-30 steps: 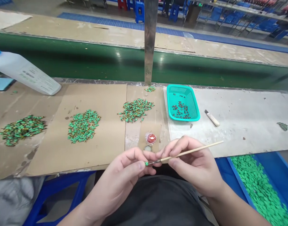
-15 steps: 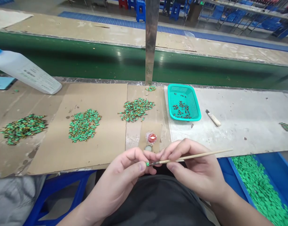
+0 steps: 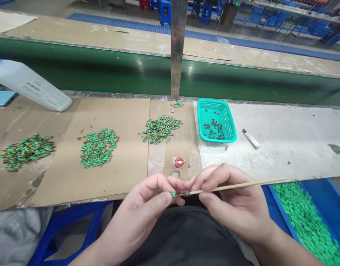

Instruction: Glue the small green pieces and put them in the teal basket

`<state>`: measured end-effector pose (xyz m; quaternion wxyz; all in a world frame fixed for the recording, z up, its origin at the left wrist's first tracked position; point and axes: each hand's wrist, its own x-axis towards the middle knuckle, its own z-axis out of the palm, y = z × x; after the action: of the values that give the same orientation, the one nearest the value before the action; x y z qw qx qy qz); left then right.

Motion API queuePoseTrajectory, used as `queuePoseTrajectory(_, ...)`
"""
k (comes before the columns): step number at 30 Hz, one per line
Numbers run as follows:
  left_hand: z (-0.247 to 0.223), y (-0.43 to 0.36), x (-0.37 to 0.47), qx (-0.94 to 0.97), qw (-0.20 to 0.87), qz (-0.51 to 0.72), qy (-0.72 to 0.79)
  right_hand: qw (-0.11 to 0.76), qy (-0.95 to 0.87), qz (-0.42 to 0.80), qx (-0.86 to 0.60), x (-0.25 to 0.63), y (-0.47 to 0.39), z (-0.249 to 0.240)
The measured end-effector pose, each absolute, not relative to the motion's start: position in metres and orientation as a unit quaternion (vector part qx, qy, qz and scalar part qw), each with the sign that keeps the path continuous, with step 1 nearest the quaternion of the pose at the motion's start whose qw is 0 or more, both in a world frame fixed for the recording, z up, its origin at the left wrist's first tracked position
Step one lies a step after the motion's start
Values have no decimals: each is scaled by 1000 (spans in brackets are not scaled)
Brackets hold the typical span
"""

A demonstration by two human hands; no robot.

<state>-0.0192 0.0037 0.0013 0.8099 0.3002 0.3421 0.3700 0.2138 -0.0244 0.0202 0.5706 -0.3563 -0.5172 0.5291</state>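
Observation:
My left hand [image 3: 147, 207] pinches a tiny green piece [image 3: 173, 194] between thumb and fingers. In my right hand [image 3: 233, 199] is a thin paintbrush [image 3: 242, 185] with a pale wooden handle, its fine tip at the green piece; whether tip and piece touch I cannot tell. Just beyond my fingers a red-filled bottle cap [image 3: 178, 162] and a second cap with pale contents [image 3: 175, 174] lie on a scrap of cardboard. A pile of small green and gold pieces [image 3: 161, 129] is behind them.
More piles [image 3: 99, 147] lie leftward on cardboard. A teal basket [image 3: 233, 129] holds small dark pieces. A short flat brush [image 3: 251, 139] rests right of it. A blue tray [image 3: 329, 197] of green pieces stands low at right; a white bottle [image 3: 44, 87] leans in at left.
The paintbrush has shifted slightly in my right hand, its handle end now reaching farther right. My left hand still pinches the green piece in nearly the same place.

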Motion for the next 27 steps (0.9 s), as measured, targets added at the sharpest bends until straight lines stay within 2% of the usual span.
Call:
queuePoseTrajectory(10, 0, 4, -18, 297, 817, 375, 321, 575, -503, 541, -353, 215, -24, 19)
queuePoseTrajectory(27, -1, 1, -20, 330, 795, 374, 345, 551, -563, 490, -374, 215, -22, 27)
